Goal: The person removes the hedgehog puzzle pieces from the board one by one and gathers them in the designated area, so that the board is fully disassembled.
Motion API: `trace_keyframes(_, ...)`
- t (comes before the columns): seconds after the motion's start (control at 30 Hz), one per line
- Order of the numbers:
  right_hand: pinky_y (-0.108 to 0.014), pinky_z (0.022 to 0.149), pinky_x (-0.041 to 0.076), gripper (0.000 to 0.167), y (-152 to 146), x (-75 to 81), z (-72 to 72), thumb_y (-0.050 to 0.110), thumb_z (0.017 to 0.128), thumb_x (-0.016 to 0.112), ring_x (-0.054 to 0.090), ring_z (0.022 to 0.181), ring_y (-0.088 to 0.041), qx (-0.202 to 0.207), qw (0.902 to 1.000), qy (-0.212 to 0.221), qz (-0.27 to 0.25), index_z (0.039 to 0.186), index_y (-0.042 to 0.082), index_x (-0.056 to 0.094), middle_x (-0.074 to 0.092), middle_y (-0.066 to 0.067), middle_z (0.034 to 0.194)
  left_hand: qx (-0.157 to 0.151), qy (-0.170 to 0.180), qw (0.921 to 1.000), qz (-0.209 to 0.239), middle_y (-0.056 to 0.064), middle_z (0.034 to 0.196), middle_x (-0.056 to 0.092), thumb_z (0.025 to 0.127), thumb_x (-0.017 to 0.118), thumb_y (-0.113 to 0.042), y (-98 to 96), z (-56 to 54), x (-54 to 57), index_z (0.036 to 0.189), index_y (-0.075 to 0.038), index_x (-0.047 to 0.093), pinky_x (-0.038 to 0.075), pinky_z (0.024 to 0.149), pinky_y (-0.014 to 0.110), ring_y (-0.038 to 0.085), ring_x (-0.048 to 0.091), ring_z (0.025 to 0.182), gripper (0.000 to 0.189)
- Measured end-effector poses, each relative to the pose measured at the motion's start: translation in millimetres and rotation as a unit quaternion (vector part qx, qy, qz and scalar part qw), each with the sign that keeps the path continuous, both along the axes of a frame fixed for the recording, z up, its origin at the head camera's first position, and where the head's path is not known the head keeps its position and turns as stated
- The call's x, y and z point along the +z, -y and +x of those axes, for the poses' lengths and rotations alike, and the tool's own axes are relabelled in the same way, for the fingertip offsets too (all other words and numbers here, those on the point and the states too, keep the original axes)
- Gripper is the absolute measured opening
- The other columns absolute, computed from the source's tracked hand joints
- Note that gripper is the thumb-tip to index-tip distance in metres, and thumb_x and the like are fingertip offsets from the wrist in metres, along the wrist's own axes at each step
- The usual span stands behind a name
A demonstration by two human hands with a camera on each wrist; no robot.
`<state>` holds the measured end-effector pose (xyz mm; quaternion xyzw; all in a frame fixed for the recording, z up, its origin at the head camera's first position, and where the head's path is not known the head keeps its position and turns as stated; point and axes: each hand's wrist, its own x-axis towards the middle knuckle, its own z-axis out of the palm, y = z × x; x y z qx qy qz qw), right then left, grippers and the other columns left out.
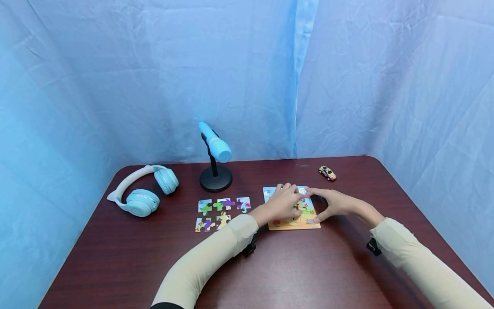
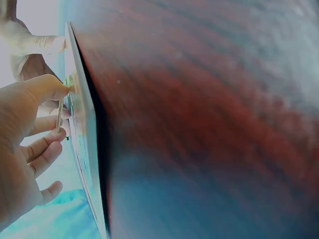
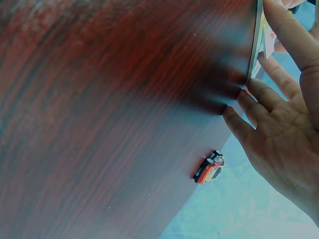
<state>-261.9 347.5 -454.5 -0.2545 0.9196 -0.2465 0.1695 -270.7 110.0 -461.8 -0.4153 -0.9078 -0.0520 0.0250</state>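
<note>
Right of centre on the table (image 1: 270, 268), a puzzle board (image 1: 298, 225) lies flat, its picture's sky side pointing away from me; its longer axis I cannot tell. My right hand (image 1: 336, 202), fingers spread, touches its right edge; my left hand (image 1: 283, 203) pinches a thin piece (image 2: 60, 117).

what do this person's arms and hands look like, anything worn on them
Both arms wear long, plain cream sleeves: the left sleeve shows a black band at the picture's bottom edge, and the right sleeve looks alike. A small black piece sits by each cuff. The left hand and right hand wear no gloves.
</note>
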Motion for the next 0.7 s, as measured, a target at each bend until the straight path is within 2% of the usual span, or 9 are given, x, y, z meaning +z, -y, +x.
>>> trace_keyframes(0.17,-0.066,0.112,0.033,0.074,0,-1.1,-0.5,0.045,0.078,0.086,0.036,0.148,-0.043,0.0,1.0,-0.002,0.001,0.14,0.018,0.055,0.034,-0.02,0.164,0.001,-0.011,0.9999,0.0,-0.003,0.126,0.06,0.096,0.065,-0.044,0.5,0.0,-4.1,0.134,-0.025,0.067,0.04,0.101,0.04,0.014,0.05,0.109,0.043)
trace_keyframes(0.3,-0.065,0.112,0.033,0.076,0,-1.3,-0.3,0.046,0.078,0.086,0.036,0.147,-0.043,-0.004,1.0,-0.001,0.004,0.141,0.017,0.054,0.034,-0.02,0.164,0.003,-0.008,0.9999,0.008,-0.002,0.126,0.06,0.096,0.066,-0.044,2.9,1.3,-2.5,0.135,-0.024,0.066,0.04,0.101,0.039,0.015,0.05,0.11,0.044)
trace_keyframes(0.53,-0.067,0.112,0.031,0.08,3,1.7,2.2,0.044,0.079,0.086,0.032,0.148,-0.045,-0.009,0.9999,0.008,0.003,0.144,0.012,0.052,0.03,-0.021,0.165,0.002,0.024,0.9992,0.032,-0.001,0.13,0.058,0.097,0.066,-0.039,11.4,3.3,2.7,0.137,-0.021,0.064,0.038,0.105,0.041,0.016,0.048,0.115,0.044)
trace_keyframes(0.7,-0.066,0.113,0.031,0.076,4,3.6,2.5,0.044,0.079,0.086,0.031,0.149,-0.044,-0.013,0.9998,0.014,0.006,0.141,0.014,0.053,0.03,-0.02,0.165,-0.005,0.03,0.998,0.056,-0.001,0.125,0.06,0.095,0.069,-0.038,22.7,4.8,8.5,0.136,-0.02,0.065,0.039,0.103,0.041,0.015,0.049,0.111,0.044)
